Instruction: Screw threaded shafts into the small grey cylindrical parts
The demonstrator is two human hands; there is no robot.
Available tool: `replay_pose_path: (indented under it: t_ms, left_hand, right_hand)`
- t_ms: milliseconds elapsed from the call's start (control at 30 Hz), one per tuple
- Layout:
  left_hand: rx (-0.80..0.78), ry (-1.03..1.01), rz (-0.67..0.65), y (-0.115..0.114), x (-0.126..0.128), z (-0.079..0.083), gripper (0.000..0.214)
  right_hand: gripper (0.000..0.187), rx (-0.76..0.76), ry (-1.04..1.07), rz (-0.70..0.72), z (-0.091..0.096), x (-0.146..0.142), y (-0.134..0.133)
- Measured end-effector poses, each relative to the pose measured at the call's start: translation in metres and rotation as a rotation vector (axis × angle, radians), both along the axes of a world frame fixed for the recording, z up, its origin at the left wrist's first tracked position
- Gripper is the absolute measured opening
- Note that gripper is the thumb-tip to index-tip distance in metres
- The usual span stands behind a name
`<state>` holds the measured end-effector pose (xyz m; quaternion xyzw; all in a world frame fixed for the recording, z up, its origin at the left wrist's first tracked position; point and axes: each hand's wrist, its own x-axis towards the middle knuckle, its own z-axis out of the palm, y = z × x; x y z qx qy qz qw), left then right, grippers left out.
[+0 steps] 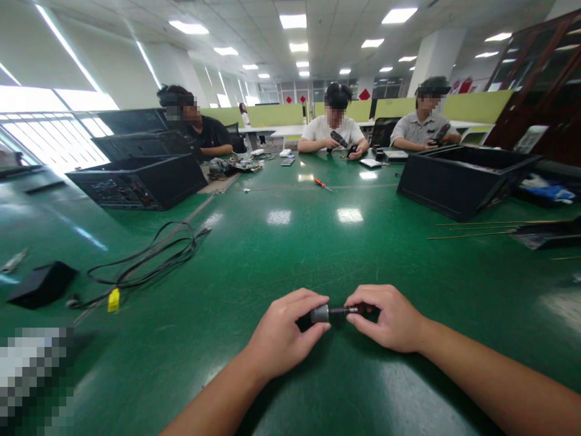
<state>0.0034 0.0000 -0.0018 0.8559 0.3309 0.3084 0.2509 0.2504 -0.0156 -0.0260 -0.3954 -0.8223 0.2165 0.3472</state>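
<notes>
Close in front of me, my left hand (288, 330) grips a short grey cylinder (320, 313) between thumb and fingers. A thin dark shaft (338, 310) sticks out of the cylinder's right end. My right hand (389, 318) pinches the shaft's far end, where a shiny metal tip (351, 309) meets a dark piece partly hidden by the fingers. Cylinder and shaft lie level, in line with each other, just above the green tabletop (272, 260). What kind of tool or part this is I cannot make out.
Black computer cases (140, 181) stand left and right. A coiled black cable (149, 260) and a black block (43, 283) lie at left. Farther off is an orange screwdriver (320, 183). Thin rods (476, 235) lie at right. Several people sit across the table; one holds a power drill (339, 139).
</notes>
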Motion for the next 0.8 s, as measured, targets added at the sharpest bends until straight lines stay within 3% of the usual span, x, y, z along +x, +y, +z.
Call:
replay_pose_path:
  t_ms: [800]
  left_hand:
    - [0.001, 0.004, 0.003, 0.0032, -0.0035, 0.0006, 0.032]
  right_hand:
    - [0.010, -0.010, -0.009, -0.006, -0.0002, 0.0003, 0.0012]
